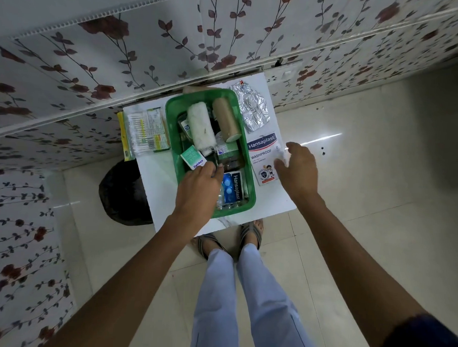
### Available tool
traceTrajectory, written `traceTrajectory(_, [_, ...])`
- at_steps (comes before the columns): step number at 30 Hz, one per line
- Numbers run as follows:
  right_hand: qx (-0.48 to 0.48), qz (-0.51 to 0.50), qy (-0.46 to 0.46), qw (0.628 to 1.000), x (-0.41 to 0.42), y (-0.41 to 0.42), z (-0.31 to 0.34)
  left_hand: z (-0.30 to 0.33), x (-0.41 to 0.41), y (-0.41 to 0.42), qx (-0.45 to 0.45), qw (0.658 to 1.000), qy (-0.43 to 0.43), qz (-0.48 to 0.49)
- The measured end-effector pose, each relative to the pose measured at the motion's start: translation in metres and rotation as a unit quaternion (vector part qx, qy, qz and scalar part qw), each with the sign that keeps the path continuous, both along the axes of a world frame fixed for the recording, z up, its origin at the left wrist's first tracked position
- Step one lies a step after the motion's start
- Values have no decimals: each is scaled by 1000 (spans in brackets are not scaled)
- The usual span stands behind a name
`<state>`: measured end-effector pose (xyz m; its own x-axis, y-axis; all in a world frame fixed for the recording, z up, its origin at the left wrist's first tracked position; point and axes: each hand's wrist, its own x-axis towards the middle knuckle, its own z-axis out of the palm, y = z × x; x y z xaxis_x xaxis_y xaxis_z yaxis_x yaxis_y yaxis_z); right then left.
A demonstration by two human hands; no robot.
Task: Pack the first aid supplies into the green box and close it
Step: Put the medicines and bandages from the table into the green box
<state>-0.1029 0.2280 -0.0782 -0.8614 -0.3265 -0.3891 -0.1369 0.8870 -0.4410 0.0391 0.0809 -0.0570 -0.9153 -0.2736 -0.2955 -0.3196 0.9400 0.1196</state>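
Observation:
The green box (171,144) stands open on a small white table (274,201). Inside lie a white gauze roll (200,127), a tan bandage roll (226,119), a blue Hansaplast pack (232,186) and other small items. My left hand (199,187) is over the box's left rim, shut on a small green-and-white Optibex carton (194,157). My right hand (297,168) hovers open over the right edge of a white Hansaplast Washproof packet (261,153) lying right of the box. A silver foil pack (251,108) sits behind that packet. A cotton-swab packet (143,130) lies left of the box.
A black bag (122,195) sits on the floor left of the table. A floral-patterned wall (123,50) runs right behind the table. My legs and sandalled feet (251,234) stand at the table's near edge on a pale tiled floor.

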Motion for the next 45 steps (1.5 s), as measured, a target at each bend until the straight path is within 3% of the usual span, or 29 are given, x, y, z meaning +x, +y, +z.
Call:
traceTrajectory(4, [82, 39, -16, 996, 3, -22, -16, 15, -9, -4, 78, 994, -18, 68])
traceTrajectory(7, [101, 18, -13, 995, 6, -30, -22, 14, -12, -13, 131, 980, 55, 137])
traceTrajectory(12, [46, 5, -36, 998, 4, -28, -16, 21, -7, -28, 203, 932, 222, 201])
traceTrajectory(15, [3, -33, 24, 999, -3, -28, 13, 24, -11, -39, 217, 908, 266, 241])
traceTrajectory(17, [-76, -41, 80, 993, -7, -29, 47, 25, -13, -50, 213, 891, 278, 289])
traceTrajectory(20, [-191, 124, 38, 973, -4, -38, 95, 16, -13, -66, 206, 863, 277, 368])
traceTrajectory(22, [-153, 281, -54, 946, 3, -55, 104, 7, -13, -81, 203, 845, 256, 424])
traceTrajectory(24, [-104, 364, -44, 925, 10, -73, 97, -1, -15, -96, 189, 824, 202, 494])
traceTrajectory(26, [-122, 334, 15, 935, 7, -89, 87, -8, -18, -114, 157, 813, 130, 545])
traceTrajectory(28, [-138, 228, 66, 962, -13, -99, 73, -14, -21, -130, 138, 813, 61, 562])
traceTrajectory(31, [-85, 100, 99, 986, -54, -105, 35, -24, -25, -143, 198, 783, 10, 590])
traceTrajectory(34, [54, 92, 44, 993, -67, -113, 3, -31, -26, -148, 241, 765, 12, 597])
traceTrajectory(37, [114, 95, 16, 989, -62, -120, -11, -34, -25, -152, 196, 775, 20, 601])
traceTrajectory(41, [110, 46, 9, 993, -61, -121, -14, -39, -18, -155, 204, 792, 61, 573])
traceTrajectory(45, [30, 7, -21, 999, -65, -117, -19, -44, -5, -152, 228, 762, 98, 598])
